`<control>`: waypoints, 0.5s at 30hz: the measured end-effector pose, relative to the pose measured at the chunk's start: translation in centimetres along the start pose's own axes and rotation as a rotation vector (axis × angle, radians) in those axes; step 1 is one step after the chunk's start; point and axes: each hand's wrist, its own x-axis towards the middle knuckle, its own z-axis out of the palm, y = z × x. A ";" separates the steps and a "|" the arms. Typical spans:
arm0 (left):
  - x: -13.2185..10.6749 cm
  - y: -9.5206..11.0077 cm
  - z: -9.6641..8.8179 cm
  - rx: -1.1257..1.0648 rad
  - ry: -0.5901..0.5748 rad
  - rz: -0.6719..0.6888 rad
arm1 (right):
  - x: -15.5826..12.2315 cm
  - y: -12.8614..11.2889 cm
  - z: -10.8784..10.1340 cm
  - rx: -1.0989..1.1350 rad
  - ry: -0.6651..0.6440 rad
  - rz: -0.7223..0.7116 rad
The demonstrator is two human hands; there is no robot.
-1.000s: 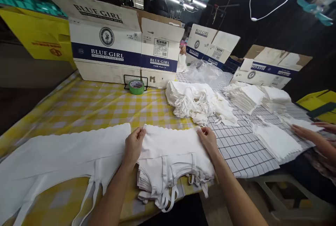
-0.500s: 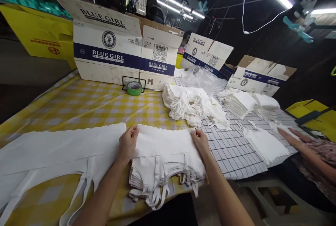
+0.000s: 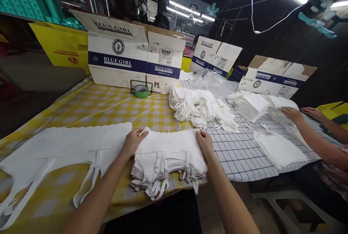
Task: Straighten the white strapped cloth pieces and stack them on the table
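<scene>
In front of me a stack of folded white camisoles (image 3: 165, 165) lies at the table's front edge, thin straps hanging toward me. Fingers of my left hand (image 3: 133, 140) are closed on the far left corner of the top camisole (image 3: 168, 142). My right hand (image 3: 204, 141) pinches its far right corner, so the scalloped edge stretches between both hands. To the left another white camisole (image 3: 67, 143) is spread flat, its straps trailing toward the front edge and its far right corner close to my left hand.
Beyond lie a heap of white garments (image 3: 194, 105), green tape (image 3: 141, 91) by a black wire stand, and beer cartons (image 3: 116, 62). At right, another person's hands (image 3: 292, 114) touch garment stacks (image 3: 250, 105) near a white piece (image 3: 280, 150) on a checked cloth (image 3: 239, 161).
My hands still hold the top camisole, its scalloped edge now sagging slightly between them. At right, the other person's hands have moved away from the near piece to the farther stacks. My view has shifted.
</scene>
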 end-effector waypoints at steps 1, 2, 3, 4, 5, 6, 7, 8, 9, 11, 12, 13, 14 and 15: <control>0.1 0.1 -0.1 0.006 -0.014 -0.009 | 0.0 0.0 0.0 0.015 -0.013 0.000; 0.1 0.2 -0.3 0.010 -0.020 -0.015 | 0.0 0.0 -0.1 0.032 -0.028 0.000; 0.2 0.3 -0.4 0.013 -0.020 -0.017 | 0.0 0.0 -0.2 0.049 -0.045 0.000; 0.2 0.5 -0.5 0.013 -0.014 -0.015 | 0.0 0.1 -0.3 0.068 -0.064 0.001; 0.2 0.7 -0.6 0.010 -0.005 -0.007 | 0.0 0.2 -0.5 0.088 -0.084 0.004; 0.1 1.0 -0.6 0.002 0.006 0.004 | 0.0 0.3 -0.8 0.108 -0.106 0.007; 0.0 1.3 -0.7 -0.010 0.016 0.018 | 0.0 0.3 -1.1 0.128 -0.128 0.012; -0.1 1.7 -0.7 -0.026 0.025 0.034 | 0.1 0.3 -1.6 0.147 -0.150 0.017; -0.2 2.2 -0.7 -0.045 0.030 0.051 | 0.2 0.3 -2.1 0.165 -0.171 0.019; -0.3 3.3 -0.8 -0.089 0.035 0.089 | 0.5 -0.3 -3.4 0.195 -0.204 0.013; -0.3 4.0 -0.9 -0.110 0.039 0.108 | 0.7 -0.8 -4.1 0.206 -0.215 0.005; -0.3 4.7 -1.0 -0.135 0.042 0.131 | 0.9 -1.4 -4.8 0.215 -0.224 -0.006; -0.2 5.5 -1.2 -0.166 0.048 0.159 | 1.1 -2.2 -5.5 0.223 -0.228 -0.024; 0.0 6.4 -1.5 -0.202 0.053 0.192 | 1.2 -3.0 -6.2 0.230 -0.227 -0.049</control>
